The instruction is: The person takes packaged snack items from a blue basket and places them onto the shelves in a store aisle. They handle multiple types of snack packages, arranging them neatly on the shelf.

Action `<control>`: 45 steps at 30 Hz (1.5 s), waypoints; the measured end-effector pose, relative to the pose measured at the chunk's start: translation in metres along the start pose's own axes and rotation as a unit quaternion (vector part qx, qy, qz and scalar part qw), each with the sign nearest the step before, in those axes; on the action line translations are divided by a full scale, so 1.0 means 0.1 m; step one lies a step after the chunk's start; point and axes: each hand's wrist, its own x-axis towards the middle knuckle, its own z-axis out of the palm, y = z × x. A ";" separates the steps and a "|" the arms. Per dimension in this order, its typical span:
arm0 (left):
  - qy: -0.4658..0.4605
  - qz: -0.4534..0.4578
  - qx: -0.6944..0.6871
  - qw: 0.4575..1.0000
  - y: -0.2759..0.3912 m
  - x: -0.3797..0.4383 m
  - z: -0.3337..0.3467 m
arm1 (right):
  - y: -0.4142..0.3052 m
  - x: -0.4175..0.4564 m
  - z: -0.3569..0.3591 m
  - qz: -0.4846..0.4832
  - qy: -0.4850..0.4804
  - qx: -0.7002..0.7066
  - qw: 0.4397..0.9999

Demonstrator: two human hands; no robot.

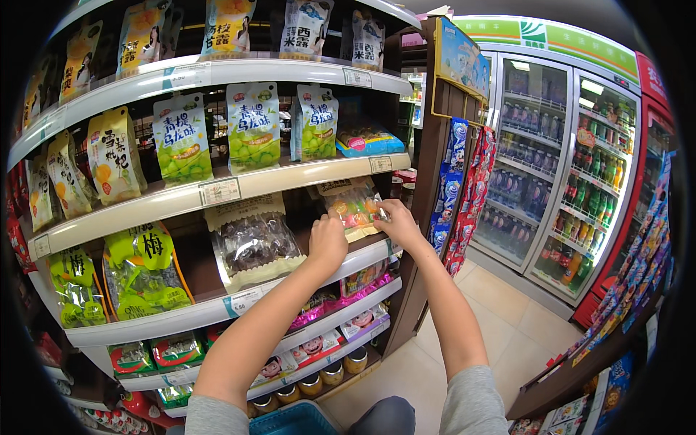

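Both my hands are at a clear-windowed bag of colourful candies [353,205] on the right part of a middle store shelf. My left hand [329,236] is at the bag's left edge, its fingers bent against the packet. At the right edge, my right hand [399,223] pinches the packet between thumb and fingers. A larger clear-windowed bag of dark dried fruit [255,244] lies to the left on the same shelf. Green plum snack bags [142,272] stand farther left. On the shelf above are green grape-pictured pouches [253,128] and a blue snack packet [370,139].
The white shelf edge [212,318] runs below my forearms. A teal plastic basket [296,420] sits on the floor near my knee. Lidded jars [331,373] line the bottom shelf. At right, hanging candy strips [472,201], a brown end panel and glass-door drink coolers [527,152] stand beyond.
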 end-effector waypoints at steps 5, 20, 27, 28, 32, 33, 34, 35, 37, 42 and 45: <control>-0.043 0.016 0.062 0.997 0.12 -0.06 -0.06 | 0.00 -0.09 -0.04 0.003 0.008 0.028 1.000; 0.013 0.067 -0.163 0.984 0.32 -0.62 -0.75 | -0.93 -0.56 -0.29 -0.059 0.039 0.094 0.993; -0.019 0.018 -0.316 0.948 0.20 -1.72 -1.47 | -1.61 -1.06 -0.26 -0.155 -0.001 0.126 0.980; -0.022 0.011 -0.326 0.945 0.13 -1.90 -1.52 | -1.70 -1.16 -0.23 -0.157 -0.021 0.128 0.979; 0.022 -0.059 -0.366 0.928 -0.17 -2.48 -1.82 | -2.07 -1.44 -0.02 -0.188 -0.093 0.162 0.964; 0.036 -0.080 -0.368 0.926 -0.25 -2.61 -1.89 | -2.15 -1.49 0.05 -0.193 -0.107 0.174 0.960; 0.051 -0.101 -0.368 0.923 -0.33 -2.75 -1.97 | -2.23 -1.52 0.12 -0.196 -0.117 0.187 0.956; 0.069 -0.115 -0.352 0.926 -0.42 -2.87 -2.04 | -2.30 -1.54 0.19 -0.199 -0.127 0.201 0.951; 0.099 -0.163 -0.331 0.924 -0.60 -3.12 -2.23 | -2.46 -1.58 0.39 -0.214 -0.150 0.230 0.937; 0.167 -0.271 -0.291 0.902 -0.99 -3.68 -2.58 | -2.85 -1.65 0.85 -0.218 -0.224 0.283 0.906; 0.198 -0.309 -0.279 0.888 -1.15 -3.94 -2.74 | -3.06 -1.71 1.14 -0.220 -0.262 0.306 0.888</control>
